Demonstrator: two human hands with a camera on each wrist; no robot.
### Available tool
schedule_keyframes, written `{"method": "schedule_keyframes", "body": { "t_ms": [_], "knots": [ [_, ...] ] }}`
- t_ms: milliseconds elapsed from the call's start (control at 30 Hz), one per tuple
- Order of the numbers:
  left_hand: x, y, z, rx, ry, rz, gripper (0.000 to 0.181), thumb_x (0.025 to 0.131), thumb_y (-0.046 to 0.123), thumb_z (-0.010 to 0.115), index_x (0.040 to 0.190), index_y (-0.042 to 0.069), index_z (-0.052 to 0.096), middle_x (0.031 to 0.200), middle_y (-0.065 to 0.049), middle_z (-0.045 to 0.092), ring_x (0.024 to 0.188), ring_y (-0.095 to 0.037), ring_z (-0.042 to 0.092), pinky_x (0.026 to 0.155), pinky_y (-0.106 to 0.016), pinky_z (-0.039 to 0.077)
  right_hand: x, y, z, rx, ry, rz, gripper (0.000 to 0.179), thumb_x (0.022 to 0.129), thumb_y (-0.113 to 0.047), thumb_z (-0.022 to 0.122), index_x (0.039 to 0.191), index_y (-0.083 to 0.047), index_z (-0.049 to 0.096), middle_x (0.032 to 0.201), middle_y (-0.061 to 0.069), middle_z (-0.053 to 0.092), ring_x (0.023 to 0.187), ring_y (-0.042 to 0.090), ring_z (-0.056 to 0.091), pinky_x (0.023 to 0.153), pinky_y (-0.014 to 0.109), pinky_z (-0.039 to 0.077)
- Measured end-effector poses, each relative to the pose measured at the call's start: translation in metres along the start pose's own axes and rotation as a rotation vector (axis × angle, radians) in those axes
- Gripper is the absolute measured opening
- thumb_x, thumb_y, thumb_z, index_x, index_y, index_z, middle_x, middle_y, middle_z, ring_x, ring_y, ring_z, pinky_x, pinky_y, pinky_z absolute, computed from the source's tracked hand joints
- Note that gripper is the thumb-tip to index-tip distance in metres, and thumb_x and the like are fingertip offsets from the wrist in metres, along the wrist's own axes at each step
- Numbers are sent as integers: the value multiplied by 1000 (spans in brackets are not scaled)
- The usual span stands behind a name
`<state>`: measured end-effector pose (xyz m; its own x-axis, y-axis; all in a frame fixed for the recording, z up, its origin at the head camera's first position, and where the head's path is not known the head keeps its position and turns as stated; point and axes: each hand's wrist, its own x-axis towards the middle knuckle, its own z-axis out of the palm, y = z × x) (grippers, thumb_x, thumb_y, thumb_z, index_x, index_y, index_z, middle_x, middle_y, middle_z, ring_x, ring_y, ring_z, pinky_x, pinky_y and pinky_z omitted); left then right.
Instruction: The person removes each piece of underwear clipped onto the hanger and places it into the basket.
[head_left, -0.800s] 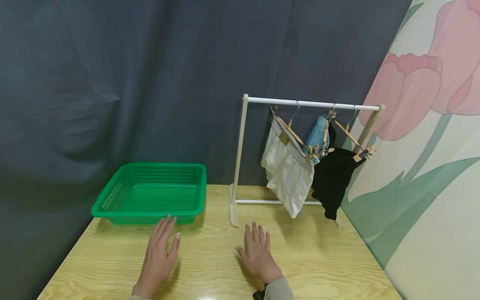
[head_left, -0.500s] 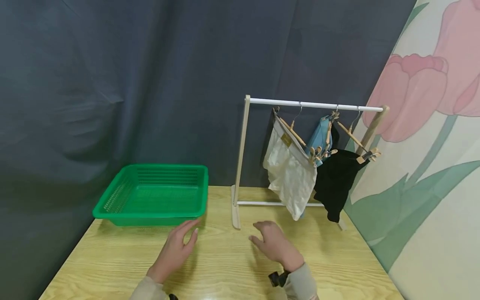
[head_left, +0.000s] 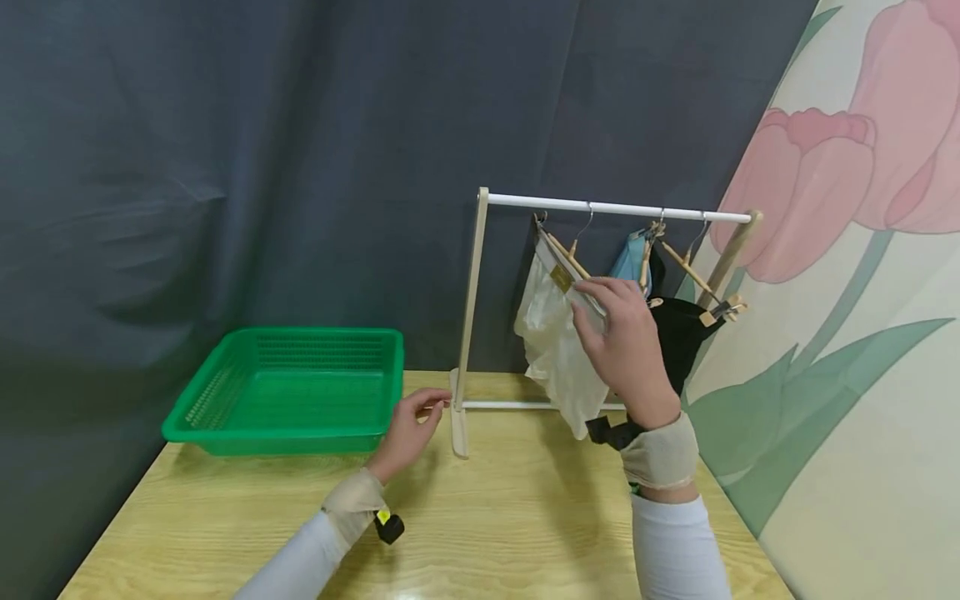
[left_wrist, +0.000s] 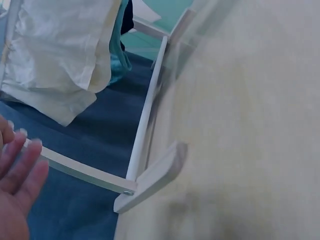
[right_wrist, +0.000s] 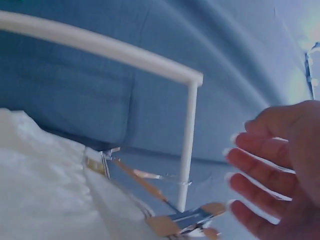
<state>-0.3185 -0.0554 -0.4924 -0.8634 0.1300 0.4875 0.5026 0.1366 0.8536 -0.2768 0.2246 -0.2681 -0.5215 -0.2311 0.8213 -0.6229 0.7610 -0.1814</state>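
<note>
left hand [head_left: 407, 435]: empty, loosely curved | right hand [head_left: 624, 343]: likewise, near white garment [head_left: 546, 329] | gold label [head_left: 561, 278]: illegible

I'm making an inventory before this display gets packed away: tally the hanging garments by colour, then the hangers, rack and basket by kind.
White garment: 1
Blue garment: 1
Black garment: 1
Hangers: 3
Rack: 1
Green basket: 1
Total: 8

Soft shadows streak the tabletop [head_left: 510, 533] in front of the clothes rack [head_left: 618, 208]; the left wrist view (pale, hazy) blurs the fingers [left_wrist: 20, 168].
</note>
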Motion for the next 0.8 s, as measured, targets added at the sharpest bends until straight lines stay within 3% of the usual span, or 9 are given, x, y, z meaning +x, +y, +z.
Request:
{"method": "schedule_keyframes", "body": {
  "t_ms": [233, 367, 533, 700, 800],
  "knots": [
    [39, -9, 16, 145, 24, -61, 37, 103, 4, 56, 139, -3, 54, 131, -24, 60, 117, -41, 61, 98, -55, 51, 24, 20, 11, -51, 60, 106, 24, 93, 0, 68, 116, 8, 70, 121, 24, 65, 116, 43, 53, 106, 57, 38],
    [52, -11, 24, 174, -15, -44, 48, 104, 5, 54, 149, -7, 41, 144, -32, 49, 131, -49, 49, 106, -61, 43, 28, 22, 15, -130, 51, 175, 27, 93, 0, 67, 118, 7, 69, 124, 25, 64, 113, 44, 56, 98, 58, 44],
    [60, -15, 30, 233, -86, -45, 59, 107, 10, 50, 158, -4, 25, 159, -29, 34, 145, -44, 37, 117, -57, 34, 31, 23, 16, -203, -25, 250, 31, 94, -5, 65, 123, 6, 67, 125, 25, 65, 109, 44, 62, 86, 59, 51],
    [63, -20, 33, 131, -66, -45, 54, 106, 4, 49, 156, -7, 30, 154, -31, 39, 141, -45, 42, 113, -55, 39, 33, 28, 17, -282, -160, 316, 27, 96, -8, 64, 119, 6, 69, 107, 26, 71, 84, 42, 67, 69, 57, 53],
    [66, -23, 35, 55, -22, -55, 48, 106, 2, 49, 151, -8, 39, 145, -31, 50, 136, -44, 49, 110, -52, 44, 35, 31, 18, -304, -190, 323, 15, 96, -8, 64, 102, 4, 71, 87, 23, 70, 67, 38, 62, 57, 51, 49]
  ]
}}
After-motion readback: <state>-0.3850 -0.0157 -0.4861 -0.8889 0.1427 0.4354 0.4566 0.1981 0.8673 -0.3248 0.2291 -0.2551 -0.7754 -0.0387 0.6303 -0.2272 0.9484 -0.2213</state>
